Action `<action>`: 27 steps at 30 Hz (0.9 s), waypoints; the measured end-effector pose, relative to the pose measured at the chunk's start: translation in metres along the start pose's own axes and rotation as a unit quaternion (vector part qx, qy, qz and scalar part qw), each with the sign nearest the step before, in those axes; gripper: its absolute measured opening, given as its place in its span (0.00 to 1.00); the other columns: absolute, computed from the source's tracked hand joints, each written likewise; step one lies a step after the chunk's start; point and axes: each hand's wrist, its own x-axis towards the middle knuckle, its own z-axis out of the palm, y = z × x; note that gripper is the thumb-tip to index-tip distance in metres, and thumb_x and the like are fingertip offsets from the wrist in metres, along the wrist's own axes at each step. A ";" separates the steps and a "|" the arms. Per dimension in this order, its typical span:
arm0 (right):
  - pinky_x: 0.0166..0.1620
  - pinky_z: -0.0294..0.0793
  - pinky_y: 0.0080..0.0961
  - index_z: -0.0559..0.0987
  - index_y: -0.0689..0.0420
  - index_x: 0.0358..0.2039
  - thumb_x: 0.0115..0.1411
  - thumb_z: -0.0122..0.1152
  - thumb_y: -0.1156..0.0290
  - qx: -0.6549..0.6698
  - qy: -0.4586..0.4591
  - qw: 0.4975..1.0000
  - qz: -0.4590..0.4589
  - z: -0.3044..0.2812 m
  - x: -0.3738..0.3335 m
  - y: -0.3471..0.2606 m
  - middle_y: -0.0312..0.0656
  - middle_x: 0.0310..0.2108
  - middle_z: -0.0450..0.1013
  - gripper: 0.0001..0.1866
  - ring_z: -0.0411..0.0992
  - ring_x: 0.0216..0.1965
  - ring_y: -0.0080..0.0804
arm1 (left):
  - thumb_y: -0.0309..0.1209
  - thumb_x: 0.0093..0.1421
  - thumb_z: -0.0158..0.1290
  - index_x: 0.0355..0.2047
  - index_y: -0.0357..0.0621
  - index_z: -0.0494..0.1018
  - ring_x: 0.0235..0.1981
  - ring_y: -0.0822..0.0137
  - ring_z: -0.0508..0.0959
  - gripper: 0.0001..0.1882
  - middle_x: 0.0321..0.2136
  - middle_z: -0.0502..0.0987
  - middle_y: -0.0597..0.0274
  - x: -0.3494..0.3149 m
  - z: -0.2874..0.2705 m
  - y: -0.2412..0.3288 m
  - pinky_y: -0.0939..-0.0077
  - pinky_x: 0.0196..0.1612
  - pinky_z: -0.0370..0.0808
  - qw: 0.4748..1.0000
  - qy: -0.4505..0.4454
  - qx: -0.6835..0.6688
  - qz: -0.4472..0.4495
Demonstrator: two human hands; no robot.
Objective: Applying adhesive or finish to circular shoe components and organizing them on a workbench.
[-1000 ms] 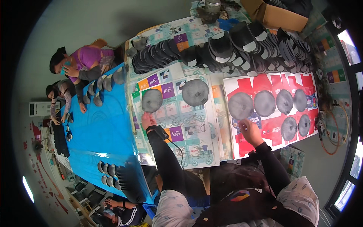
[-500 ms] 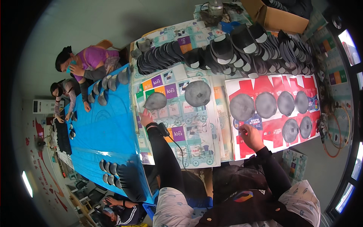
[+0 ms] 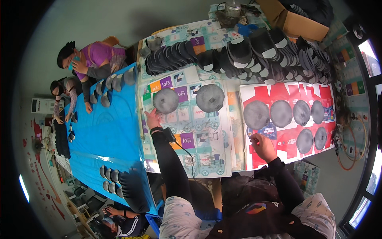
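Observation:
My left hand (image 3: 152, 119) is at the lower left edge of a round grey pad (image 3: 166, 100), its fingers stretched out and apart, the fingertips at or touching the rim. This pad lies flat on the patterned board (image 3: 205, 149), left of a second round grey pad (image 3: 210, 98) with a small dark square mark. Over the red and white printed sheet (image 3: 248, 153), my right hand (image 3: 264, 148) has its fingers curled and pinched together; whether anything small is between them cannot be seen. Just beyond it lies another grey pad (image 3: 256, 114), with several more to its right.
Overlapping black curved pieces (image 3: 238, 53) line the table's far side. A cardboard box (image 3: 304, 24) stands at the far right. On the left, a blue-covered table (image 3: 111, 131) holds more dark pieces, with co-workers (image 3: 95, 59) beside it. A cable (image 3: 191, 159) runs from my left wrist.
The pad by my left hand was tilted and looked narrow; now it lies flat and shows its full round face. My right hand stays pinched in nearly the same place.

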 end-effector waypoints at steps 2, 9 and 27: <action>0.38 0.78 0.35 0.77 0.62 0.38 0.60 0.56 0.78 0.009 0.001 1.000 -0.014 0.009 0.001 0.003 0.50 0.32 0.78 0.06 0.79 0.34 0.48 | 0.54 0.74 0.35 0.50 0.39 0.79 0.33 0.72 0.76 0.32 0.45 0.81 0.65 0.007 -0.013 0.004 0.83 0.29 0.67 0.998 0.067 0.005 0.014; 0.36 0.78 0.36 0.77 0.61 0.38 0.61 0.55 0.77 0.027 -0.012 0.999 -0.014 0.015 0.004 -0.005 0.50 0.33 0.77 0.06 0.78 0.33 0.49 | 0.38 0.62 0.61 0.41 0.36 0.82 0.22 0.74 0.74 0.16 0.32 0.83 0.61 0.023 -0.016 -0.001 0.83 0.21 0.65 0.980 0.162 0.074 0.089; 0.36 0.76 0.37 0.77 0.61 0.36 0.59 0.56 0.78 0.002 -0.003 1.000 -0.017 0.021 0.008 -0.011 0.50 0.32 0.77 0.05 0.77 0.34 0.49 | 0.18 0.61 0.52 0.46 0.40 0.79 0.33 0.68 0.79 0.14 0.36 0.80 0.59 0.045 -0.029 -0.016 0.78 0.32 0.76 0.985 0.096 -0.073 0.120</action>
